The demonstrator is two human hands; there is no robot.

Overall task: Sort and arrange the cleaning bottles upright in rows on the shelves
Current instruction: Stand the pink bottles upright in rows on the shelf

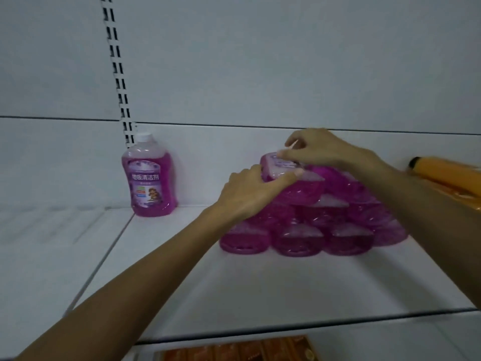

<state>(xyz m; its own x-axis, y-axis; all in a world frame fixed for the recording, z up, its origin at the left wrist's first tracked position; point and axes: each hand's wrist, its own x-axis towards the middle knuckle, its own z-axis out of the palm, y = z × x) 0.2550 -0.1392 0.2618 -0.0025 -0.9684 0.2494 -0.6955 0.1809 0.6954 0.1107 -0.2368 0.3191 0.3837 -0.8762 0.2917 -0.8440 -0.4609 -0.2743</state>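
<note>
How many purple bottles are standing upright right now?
1. The upright bottle stands at the shelf's back left. The rest lie in a pile, left hand and right hand gripping its top bottle; others may hide behind.

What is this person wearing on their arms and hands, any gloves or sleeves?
Nothing that the picture shows. The left hand and the right hand have no gloves, and I can see no rings, watch or bracelet. Both forearms are bare to the frame's edge, with no sleeves in view.

Shelf front bare; purple bottle pile blocks right, upright bottle back-left.
</note>
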